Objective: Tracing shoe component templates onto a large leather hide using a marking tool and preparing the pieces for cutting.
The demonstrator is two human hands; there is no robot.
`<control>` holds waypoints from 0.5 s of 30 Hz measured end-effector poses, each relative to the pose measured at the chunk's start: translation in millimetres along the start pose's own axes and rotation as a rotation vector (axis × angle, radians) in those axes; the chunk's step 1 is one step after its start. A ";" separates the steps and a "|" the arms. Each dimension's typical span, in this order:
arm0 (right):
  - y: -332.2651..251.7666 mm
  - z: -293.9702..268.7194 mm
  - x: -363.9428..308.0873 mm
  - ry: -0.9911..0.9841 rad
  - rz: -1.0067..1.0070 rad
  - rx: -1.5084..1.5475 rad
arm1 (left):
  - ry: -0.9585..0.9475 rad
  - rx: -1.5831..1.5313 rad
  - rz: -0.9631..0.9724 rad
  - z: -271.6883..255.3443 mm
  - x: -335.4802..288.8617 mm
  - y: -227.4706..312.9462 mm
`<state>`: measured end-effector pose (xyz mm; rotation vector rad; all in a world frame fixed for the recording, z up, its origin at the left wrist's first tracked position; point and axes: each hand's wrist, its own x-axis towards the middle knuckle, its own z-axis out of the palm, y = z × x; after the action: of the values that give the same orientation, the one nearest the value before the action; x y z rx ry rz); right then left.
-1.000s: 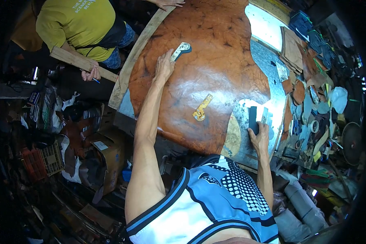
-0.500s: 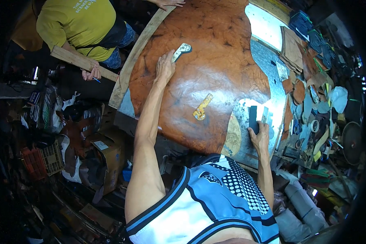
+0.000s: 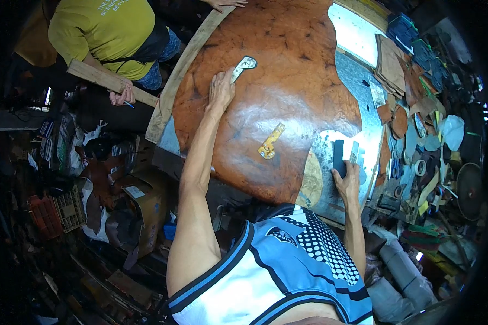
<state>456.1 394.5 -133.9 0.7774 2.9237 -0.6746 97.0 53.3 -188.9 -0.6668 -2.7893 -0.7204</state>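
A sheet of brown leather (image 3: pixel 293 70) with dark mottling covers much of the table. My left hand (image 3: pixel 221 93) rests on it, its fingers on the lower end of a pale, worn flat template (image 3: pixel 246 64) with a rounded head. A similar yellowish template (image 3: pixel 271 142) lies on the leather nearer to me, touched by neither hand. At the right, my right hand (image 3: pixel 348 179) grips a dark rectangular block (image 3: pixel 338 154) over the metal tabletop. Beside its fingers shows a narrow shiny strip (image 3: pixel 354 153); whether the hand holds that too is unclear.
Across the table's left side, a person in a yellow shirt (image 3: pixel 106 30) holds a wooden plank (image 3: pixel 111 84) and a blue pen. Another hand (image 3: pixel 225 4) rests at the far edge. Leather scraps (image 3: pixel 398 122), scissors and tape rolls crowd the right. A cardboard box (image 3: pixel 146 211) stands lower left.
The pale template under my left hand has tipped flatter, its dark side edge showing less. My right hand and the block have barely moved.
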 end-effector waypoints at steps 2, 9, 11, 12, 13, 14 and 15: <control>-0.9 -0.6 0.2 -0.002 0.006 0.000 | -0.001 0.001 -0.003 -1.1 -0.5 3.3; -3.6 -2.8 -0.2 -0.008 0.002 0.001 | 0.002 0.026 0.007 -1.5 -0.8 3.3; -2.6 -2.8 -0.3 -0.007 0.003 0.002 | 0.006 0.031 0.006 -0.5 -0.2 4.6; -0.8 -2.0 -0.6 -0.007 0.005 0.000 | 0.010 0.036 0.006 0.0 0.1 5.4; -0.1 -1.3 -0.4 -0.008 0.005 -0.002 | 0.011 0.036 0.005 0.5 0.0 5.0; -0.2 -1.2 -0.1 -0.008 0.004 -0.001 | 0.011 0.036 0.003 1.0 -0.2 4.8; -0.4 -1.2 0.1 -0.009 0.008 -0.001 | 0.011 0.035 0.001 1.4 -0.4 4.5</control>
<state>455.9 394.7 -132.7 0.7829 2.9112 -0.6738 99.4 57.3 -188.4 -0.6561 -2.7848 -0.6712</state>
